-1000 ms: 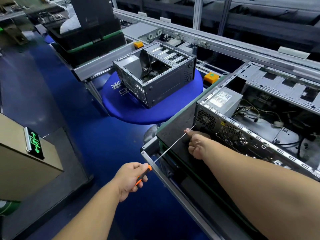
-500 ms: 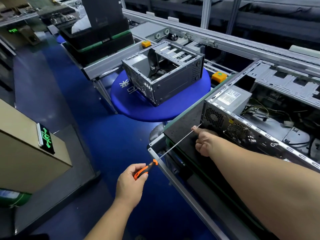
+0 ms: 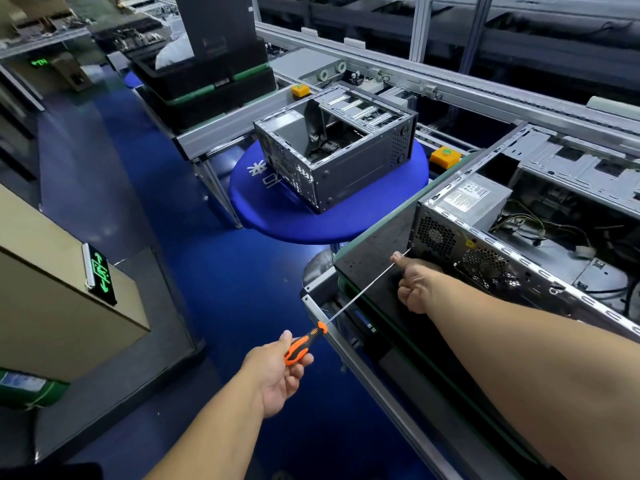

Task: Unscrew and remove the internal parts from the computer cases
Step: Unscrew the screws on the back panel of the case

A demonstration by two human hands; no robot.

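An open computer case (image 3: 540,271) lies on its side on the conveyor at right, with a grey power supply (image 3: 474,199) and loose cables inside. My left hand (image 3: 280,368) grips the orange-and-black handle of a long screwdriver (image 3: 360,296). Its thin shaft reaches up to the rear panel's lower left corner beside the fan grille. My right hand (image 3: 414,285) rests curled against the shaft near the tip, thumb pointing along it. A second, mostly bare case (image 3: 343,157) sits on a blue round table (image 3: 277,216) farther off.
An aluminium conveyor frame (image 3: 363,368) runs along the case's near side. Stacked black bins (image 3: 207,81) stand at the back left. A beige cabinet with a green lit sign (image 3: 100,271) is at left, above a blue floor. Orange buttons (image 3: 445,155) sit on the rail.
The view has shifted, so everything sits a little further right in frame. My left hand has loosened on the handle, now held more by the fingertips. The screwdriver tip stays at the case's rear corner.
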